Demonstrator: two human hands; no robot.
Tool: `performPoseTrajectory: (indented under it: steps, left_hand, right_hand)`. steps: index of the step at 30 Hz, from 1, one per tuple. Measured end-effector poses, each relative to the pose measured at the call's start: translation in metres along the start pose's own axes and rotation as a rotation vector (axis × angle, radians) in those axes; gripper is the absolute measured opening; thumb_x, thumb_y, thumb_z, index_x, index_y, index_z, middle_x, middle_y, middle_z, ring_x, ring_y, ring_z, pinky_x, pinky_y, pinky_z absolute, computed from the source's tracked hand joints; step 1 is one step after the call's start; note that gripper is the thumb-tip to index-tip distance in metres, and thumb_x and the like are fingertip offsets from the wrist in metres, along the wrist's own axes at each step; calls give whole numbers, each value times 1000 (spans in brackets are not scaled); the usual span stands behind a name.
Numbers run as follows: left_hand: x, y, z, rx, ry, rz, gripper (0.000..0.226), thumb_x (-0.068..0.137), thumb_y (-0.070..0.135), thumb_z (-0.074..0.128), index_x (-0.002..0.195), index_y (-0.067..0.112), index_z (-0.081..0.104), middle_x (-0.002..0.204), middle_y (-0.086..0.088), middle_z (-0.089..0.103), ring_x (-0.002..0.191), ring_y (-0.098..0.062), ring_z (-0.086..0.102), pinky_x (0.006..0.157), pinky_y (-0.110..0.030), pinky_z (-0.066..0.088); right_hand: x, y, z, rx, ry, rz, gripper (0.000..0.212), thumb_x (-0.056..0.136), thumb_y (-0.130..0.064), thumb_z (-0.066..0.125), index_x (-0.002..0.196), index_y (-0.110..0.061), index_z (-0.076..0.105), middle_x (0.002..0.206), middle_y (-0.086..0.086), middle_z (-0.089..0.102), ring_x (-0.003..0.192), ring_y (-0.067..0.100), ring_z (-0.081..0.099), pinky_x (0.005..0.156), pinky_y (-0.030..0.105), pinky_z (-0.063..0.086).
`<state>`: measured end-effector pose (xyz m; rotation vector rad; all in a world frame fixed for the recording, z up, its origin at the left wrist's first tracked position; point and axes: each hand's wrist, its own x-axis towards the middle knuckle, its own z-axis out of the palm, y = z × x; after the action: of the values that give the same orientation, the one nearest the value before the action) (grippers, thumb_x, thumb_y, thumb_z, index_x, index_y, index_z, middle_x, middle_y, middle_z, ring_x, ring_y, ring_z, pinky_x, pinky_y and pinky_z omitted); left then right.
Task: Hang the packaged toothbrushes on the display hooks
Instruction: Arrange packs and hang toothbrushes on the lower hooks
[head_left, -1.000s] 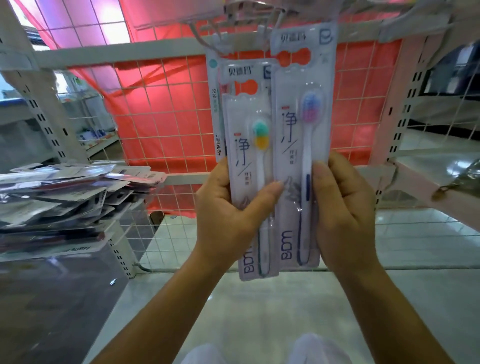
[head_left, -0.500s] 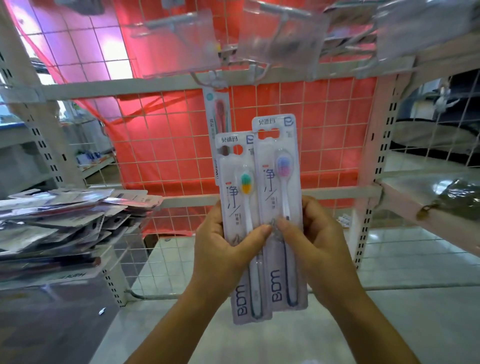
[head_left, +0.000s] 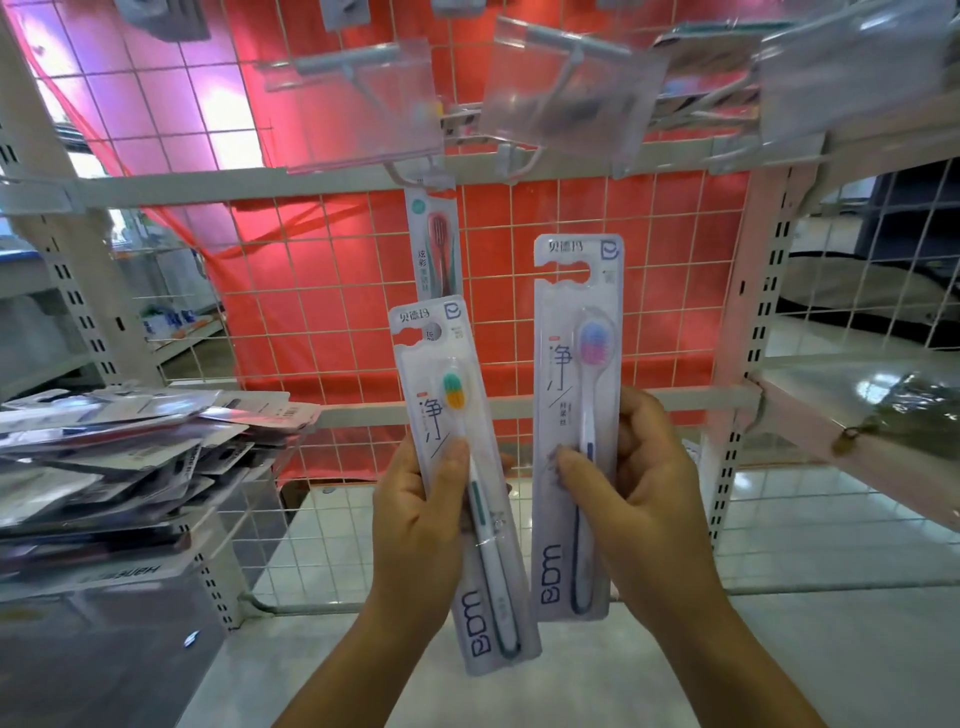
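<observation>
Hands, both raised before the rack. Our left hand (head_left: 415, 525) gripped the lower half of the teal-handled toothbrush pack (head_left: 441, 364), thumb laid across its front and fingers curled behind. This pack tilted, its top leaning left. Our right hand (head_left: 639, 499) pinched the blue-handled toothbrush pack (head_left: 576, 415) at mid-length, thumb on the front and fingers behind, and held it upright and higher than the other. We saw the two packs side by side with a narrow gap between them, neither one on a hook. Farther off, just above the left pack, a red toothbrush pack (head_left: 435, 244) hung from a display hook (head_left: 415, 179) at the white crossbar (head_left: 260, 187). Clear label holders (head_left: 358, 104) projected toward us from the hooks higher up. Behind all this ran the white wire grid (head_left: 322, 291), backed by a red sheet (head_left: 675, 260). At near left, on a shelf, lay a loose pile of packaged toothbrushes (head_left: 130, 452). At right we noted a pale shelf board (head_left: 831, 415).
</observation>
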<state>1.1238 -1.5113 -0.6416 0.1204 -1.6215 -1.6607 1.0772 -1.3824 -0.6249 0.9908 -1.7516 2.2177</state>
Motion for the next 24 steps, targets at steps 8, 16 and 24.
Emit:
performPoseTrajectory:
  steps: [8, 16, 24]
  left_hand:
    - [1, -2, -2, -9, 7, 30, 21, 90, 38, 53, 94, 23, 66, 79, -7, 72, 71, -28, 69, 62, -35, 60]
    - [5, -1, -4, -23, 10, 48, 23, 88, 35, 55, 94, 15, 64, 68, 2, 69, 61, -12, 65, 56, -23, 54]
    - [11, 0, -9, -20, 32, 52, 18, 91, 36, 59, 95, 19, 65, 75, 0, 71, 67, -16, 68, 60, -25, 58]
  right_hand:
    - [20, -20, 6, 19, -14, -127, 27, 88, -10, 63, 111, -23, 57, 92, -6, 70, 80, 10, 69, 66, 19, 55]
    - [47, -30, 18, -54, -33, -179, 26, 89, -17, 61, 114, -25, 56, 96, -1, 70, 82, 15, 69, 68, 27, 58]
    - [52, -29, 25, -75, 38, -194, 29, 92, -10, 61, 115, -25, 54, 94, -7, 68, 78, 4, 68, 63, 14, 53]
